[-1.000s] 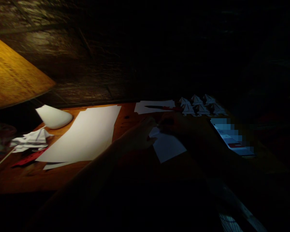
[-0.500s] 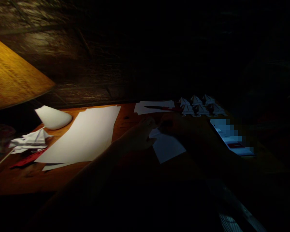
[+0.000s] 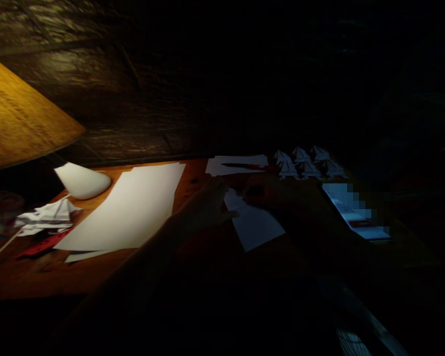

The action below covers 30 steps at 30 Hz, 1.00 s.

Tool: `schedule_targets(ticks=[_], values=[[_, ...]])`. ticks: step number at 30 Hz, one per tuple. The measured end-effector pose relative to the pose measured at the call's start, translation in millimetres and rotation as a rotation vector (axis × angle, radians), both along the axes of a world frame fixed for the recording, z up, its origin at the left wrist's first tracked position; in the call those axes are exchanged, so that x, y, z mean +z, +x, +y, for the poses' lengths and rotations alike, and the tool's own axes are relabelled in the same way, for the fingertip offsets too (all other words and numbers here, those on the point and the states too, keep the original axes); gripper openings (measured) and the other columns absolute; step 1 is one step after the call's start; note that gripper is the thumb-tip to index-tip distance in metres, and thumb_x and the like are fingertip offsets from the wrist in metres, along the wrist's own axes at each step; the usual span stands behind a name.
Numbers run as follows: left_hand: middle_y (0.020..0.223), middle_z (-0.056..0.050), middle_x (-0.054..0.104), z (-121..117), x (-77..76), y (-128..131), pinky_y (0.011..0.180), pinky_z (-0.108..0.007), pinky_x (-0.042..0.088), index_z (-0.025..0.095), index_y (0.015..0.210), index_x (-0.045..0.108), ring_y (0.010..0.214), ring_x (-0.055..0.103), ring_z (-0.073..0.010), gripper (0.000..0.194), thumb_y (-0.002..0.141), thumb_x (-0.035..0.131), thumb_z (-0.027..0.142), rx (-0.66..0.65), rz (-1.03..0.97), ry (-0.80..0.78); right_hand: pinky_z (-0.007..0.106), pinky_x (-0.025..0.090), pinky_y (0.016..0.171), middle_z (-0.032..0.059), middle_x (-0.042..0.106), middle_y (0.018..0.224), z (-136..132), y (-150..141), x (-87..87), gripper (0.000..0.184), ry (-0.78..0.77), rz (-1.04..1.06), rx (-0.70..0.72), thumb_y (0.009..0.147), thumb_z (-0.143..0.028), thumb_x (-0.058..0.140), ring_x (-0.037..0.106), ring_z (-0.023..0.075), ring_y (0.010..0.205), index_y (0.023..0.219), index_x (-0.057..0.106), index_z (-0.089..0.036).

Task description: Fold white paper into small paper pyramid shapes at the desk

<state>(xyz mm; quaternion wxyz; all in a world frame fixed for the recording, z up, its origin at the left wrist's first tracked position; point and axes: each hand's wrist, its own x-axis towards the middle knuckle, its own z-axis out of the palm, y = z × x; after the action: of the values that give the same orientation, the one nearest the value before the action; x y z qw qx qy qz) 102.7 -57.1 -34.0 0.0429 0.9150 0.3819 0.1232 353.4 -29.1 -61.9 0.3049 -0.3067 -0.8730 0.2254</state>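
A small sheet of white paper [image 3: 258,227] lies on the wooden table in front of me, its far end narrow and folded-looking. My left hand [image 3: 211,203] is at its left edge; the thumb lies stretched on the paper, apart from the other fingers. At the far right edge of the sheet, my right hand [image 3: 265,190] has curled fingers, closed on the paper. Deep shadow covers both hands, so fine finger detail is hidden. Just beyond them, a dark-bladed knife with a red handle [image 3: 241,166] rests on a stack of paper pieces [image 3: 217,165].
Several folded paper shapes [image 3: 309,169] stand at the back right, near a lit phone [image 3: 350,212]. Large white sheets [image 3: 133,212] lie left. Beyond them are a white rounded object [image 3: 83,182], a crumpled folded paper [image 3: 48,216], a red item [image 3: 44,244] and a lampshade [image 3: 25,118].
My left hand has shifted slightly left and its fingers have spread, uncovering more of the paper's far end. My right hand stays by the right edge. Other objects have not moved.
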Motion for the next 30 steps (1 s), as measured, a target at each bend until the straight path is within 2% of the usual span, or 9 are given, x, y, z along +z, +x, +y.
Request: schedule_targets(ticks=[3, 7, 10, 14, 18, 23, 30], values=[[0.124, -0.018, 0.055, 0.3, -0.4, -2.3, 0.095, -0.050, 0.052, 0.012, 0.118, 0.058, 0.114, 0.058, -0.0358, 0.063, 0.077, 0.083, 0.053, 0.072, 0.038, -0.009, 0.039, 0.052, 0.089, 0.0068, 0.078, 0.102, 0.1, -0.2, 0.7, 0.011, -0.001, -0.003, -0.008, 0.086, -0.025, 0.074, 0.072, 0.0221, 0.096, 0.096, 0.077, -0.021], [0.123, -0.015, 0.057, 0.1, -1.1, -1.8, 0.088, -0.046, 0.054, 0.015, 0.121, 0.056, 0.103, 0.063, -0.0306, 0.063, 0.077, 0.083, 0.051, 0.100, -0.009, -0.083, 0.038, 0.053, 0.088, 0.0063, 0.078, 0.104, 0.6, 1.4, 0.0, 0.014, -0.001, -0.007, -0.043, 0.083, -0.023, 0.076, 0.072, 0.0225, 0.096, 0.097, 0.077, -0.022], [0.123, -0.012, 0.057, 4.0, -3.2, -3.0, 0.092, -0.047, 0.053, 0.018, 0.121, 0.056, 0.106, 0.062, -0.0299, 0.063, 0.075, 0.085, 0.051, 0.072, -0.071, -0.079, 0.037, 0.053, 0.085, 0.0063, 0.079, 0.102, -0.4, 2.6, 1.0, 0.013, -0.003, -0.021, -0.061, 0.083, -0.022, 0.075, 0.072, 0.0223, 0.093, 0.096, 0.078, -0.021], [0.118, -0.012, 0.058, 9.4, -5.1, -5.9, 0.096, -0.049, 0.051, 0.017, 0.117, 0.059, 0.109, 0.059, -0.0319, 0.067, 0.069, 0.088, 0.055, 0.089, -0.051, -0.018, 0.037, 0.053, 0.084, 0.0072, 0.079, 0.102, -2.3, 2.4, 3.5, 0.014, -0.002, -0.044, -0.064, 0.084, -0.022, 0.073, 0.072, 0.0217, 0.090, 0.096, 0.078, -0.020], [0.117, -0.014, 0.060, 9.1, -3.3, -5.7, 0.097, -0.052, 0.049, 0.016, 0.118, 0.060, 0.110, 0.058, -0.0340, 0.069, 0.071, 0.086, 0.058, 0.104, 0.010, 0.041, 0.038, 0.053, 0.087, 0.0067, 0.078, 0.103, -1.8, 1.6, 3.3, 0.013, 0.011, -0.028, -0.049, 0.084, -0.024, 0.074, 0.071, 0.0222, 0.094, 0.097, 0.078, -0.021], [0.118, -0.016, 0.060, 7.4, -0.7, -4.2, 0.096, -0.052, 0.049, 0.014, 0.116, 0.061, 0.110, 0.059, -0.0348, 0.067, 0.073, 0.082, 0.062, 0.137, 0.081, 0.035, 0.037, 0.053, 0.091, 0.0078, 0.076, 0.110, -1.1, 1.2, 3.6, 0.018, -0.005, -0.021, -0.008, 0.086, -0.021, 0.072, 0.071, 0.0220, 0.100, 0.103, 0.078, -0.022], [0.120, -0.015, 0.061, 6.4, 0.8, -4.9, 0.098, -0.052, 0.048, 0.016, 0.119, 0.061, 0.114, 0.058, -0.0358, 0.067, 0.074, 0.083, 0.060, 0.117, 0.063, 0.030, 0.037, 0.053, 0.092, 0.0067, 0.075, 0.112, -1.9, 1.9, 6.5, 0.020, -0.020, -0.060, 0.004, 0.084, -0.018, 0.074, 0.070, 0.0224, 0.102, 0.102, 0.081, -0.025]])
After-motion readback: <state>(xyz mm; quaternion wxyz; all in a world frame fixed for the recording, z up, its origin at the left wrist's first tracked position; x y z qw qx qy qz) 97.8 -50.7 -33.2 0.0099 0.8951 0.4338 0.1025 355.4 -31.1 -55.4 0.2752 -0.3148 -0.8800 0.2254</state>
